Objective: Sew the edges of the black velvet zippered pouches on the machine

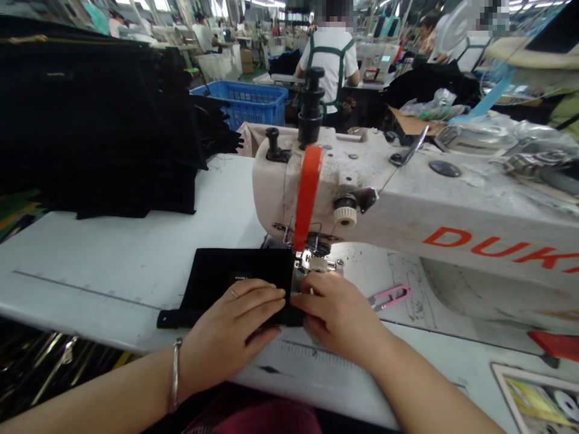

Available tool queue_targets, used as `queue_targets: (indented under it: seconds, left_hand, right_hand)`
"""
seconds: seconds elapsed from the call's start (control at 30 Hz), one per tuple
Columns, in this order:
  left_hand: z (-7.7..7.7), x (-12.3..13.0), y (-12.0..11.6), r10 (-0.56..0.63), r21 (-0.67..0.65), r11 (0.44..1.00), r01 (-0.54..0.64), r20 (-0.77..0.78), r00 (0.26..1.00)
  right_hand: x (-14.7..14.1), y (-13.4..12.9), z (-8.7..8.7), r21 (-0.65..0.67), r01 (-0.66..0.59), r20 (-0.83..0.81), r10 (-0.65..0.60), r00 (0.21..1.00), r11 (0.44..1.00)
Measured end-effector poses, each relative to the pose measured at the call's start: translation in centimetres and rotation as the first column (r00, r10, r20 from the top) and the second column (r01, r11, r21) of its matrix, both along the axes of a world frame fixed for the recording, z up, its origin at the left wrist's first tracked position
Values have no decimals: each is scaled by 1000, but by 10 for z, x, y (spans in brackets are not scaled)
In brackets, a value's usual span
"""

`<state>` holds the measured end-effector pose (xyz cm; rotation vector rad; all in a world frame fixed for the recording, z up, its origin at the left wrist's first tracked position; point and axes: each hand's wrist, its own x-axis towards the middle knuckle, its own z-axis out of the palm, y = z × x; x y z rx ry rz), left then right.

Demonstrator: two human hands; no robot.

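Observation:
A black fabric piece (226, 265) with a small label lies flat on the sewing table, its right edge by the presser foot of the sewing machine (380, 175). My left hand (246, 310) rests on this piece, fingers stretched out towards its right edge. At that edge, close below the needle area, my right hand (332, 307) has its fingers bent and pressed on the fabric; the fingertips are partly hidden. Pink thread snips (392, 297) lie right of my right hand. An orange guard (308, 196) hangs in front of the needle.
A tall stack of black fabric pieces (99, 132) stands at the left of the table (113, 253). Behind are a blue crate (257, 99) and a person in a white shirt (332, 60) facing away. Clear plastic packets (479, 135) lie on the machine's top right.

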<state>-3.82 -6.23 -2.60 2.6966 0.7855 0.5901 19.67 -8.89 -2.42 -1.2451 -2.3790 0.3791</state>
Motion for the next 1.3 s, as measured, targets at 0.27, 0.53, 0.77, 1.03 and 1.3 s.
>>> queue_targets:
  seconds: [0.27, 0.53, 0.77, 1.03, 1.3]
  left_hand:
    - [-1, -5, 0, 2, 23, 1000, -2, -35, 999]
    - [0, -5, -3, 27, -11, 1000, -27, -20, 999]
    - [6, 2, 0, -61, 75, 995, 68, -85, 995]
    - [6, 3, 3, -117, 33, 992, 119, -55, 992]
    - [1, 9, 29, -151, 12, 988, 152, -53, 987]
  right_hand:
    - [-2, -1, -1, -17, 3, -30, -3, 1000, 1000]
    - [-2, -3, 0, -19, -33, -74, 32, 997, 999]
    - [-9, -3, 2, -19, 34, 20, -34, 999, 999]
    - [-4, -7, -4, 47, 31, -32, -29, 999, 998]
    - [-5, -4, -11, 93, 64, 15, -66, 998, 994]
